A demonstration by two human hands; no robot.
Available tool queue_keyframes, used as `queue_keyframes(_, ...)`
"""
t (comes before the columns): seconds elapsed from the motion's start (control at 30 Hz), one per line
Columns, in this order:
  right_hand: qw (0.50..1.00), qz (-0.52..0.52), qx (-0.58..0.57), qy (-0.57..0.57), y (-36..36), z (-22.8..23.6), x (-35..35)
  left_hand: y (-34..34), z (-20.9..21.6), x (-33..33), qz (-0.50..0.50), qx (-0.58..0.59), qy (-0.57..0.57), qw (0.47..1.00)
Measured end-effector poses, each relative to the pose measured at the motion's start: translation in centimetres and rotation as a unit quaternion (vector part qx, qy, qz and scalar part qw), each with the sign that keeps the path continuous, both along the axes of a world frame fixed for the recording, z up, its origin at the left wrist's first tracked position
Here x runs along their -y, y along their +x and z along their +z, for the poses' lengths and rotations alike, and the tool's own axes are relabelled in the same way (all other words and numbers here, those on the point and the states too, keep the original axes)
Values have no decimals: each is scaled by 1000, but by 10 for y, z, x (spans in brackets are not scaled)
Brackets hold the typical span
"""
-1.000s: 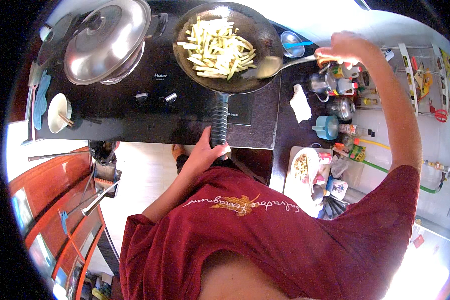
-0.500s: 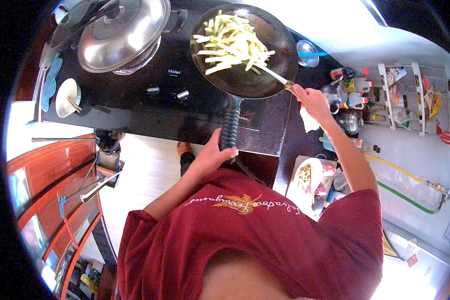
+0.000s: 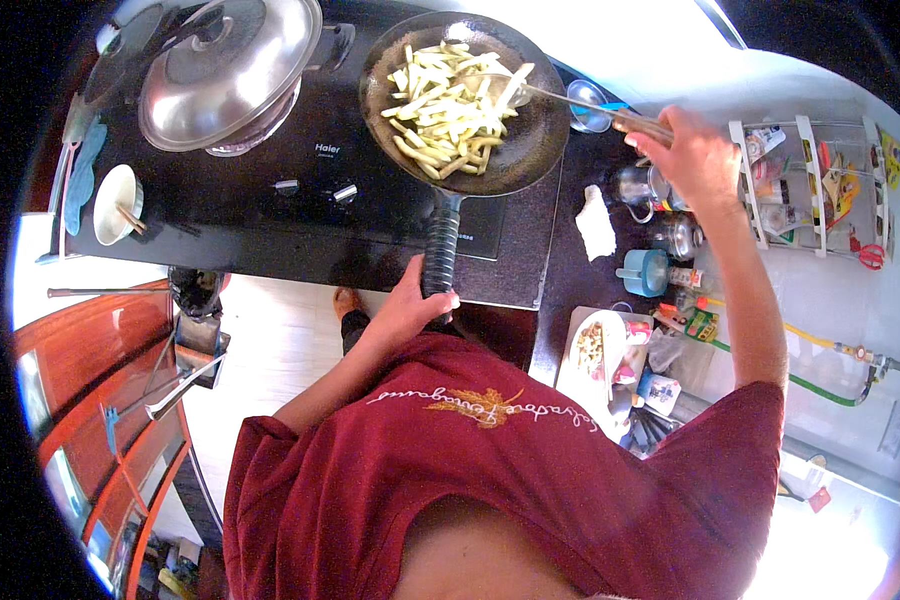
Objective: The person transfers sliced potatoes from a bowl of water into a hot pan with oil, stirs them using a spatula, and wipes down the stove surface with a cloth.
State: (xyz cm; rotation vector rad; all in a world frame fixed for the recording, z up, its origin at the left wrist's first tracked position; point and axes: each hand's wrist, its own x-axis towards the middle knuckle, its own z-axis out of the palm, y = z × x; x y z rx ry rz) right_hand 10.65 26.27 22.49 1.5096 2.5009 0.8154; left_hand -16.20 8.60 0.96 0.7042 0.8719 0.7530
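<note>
My left hand is closed around the black ribbed handle of a dark wok. Pale strips of cut vegetable, some with greenish edges, lie heaped in its middle and left side. My right hand grips the wooden handle of a cooking spatula. The spatula's thin metal shaft reaches over the wok's right rim, and its blade sits among the strips, partly hidden by them.
On the black stove top, a lidded steel pan stands left of the wok, with a white bowl holding chopsticks nearer me. Crumpled white paper and a dish of chopped food lie right. A wall rack holds packets.
My right hand has moved up and right, turning the spatula flatter across the rim. The strips have spread toward the wok's near side. My left hand keeps its grip.
</note>
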Motion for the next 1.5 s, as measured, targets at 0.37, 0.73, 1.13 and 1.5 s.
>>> queue_keyframes(0.37, 980, 129, 127, 76, -55, 29, -89, 4, -10, 4, 8, -37, 7, 999)
queue_keyframes(0.73, 981, -37, 179, -61, -23, -16, -253, 0, -1, 2, 3, -59, -3, 998)
queue_keyframes(1.13, 924, -170, -91, -329, 40, -99, -180, -4, 6, -1, -16, -61, -8, 998)
queue_keyframes(1.5, 997, -9, 61, 38, 24, 19, -115, -4, 4, -8, -40, -69, 16, 997)
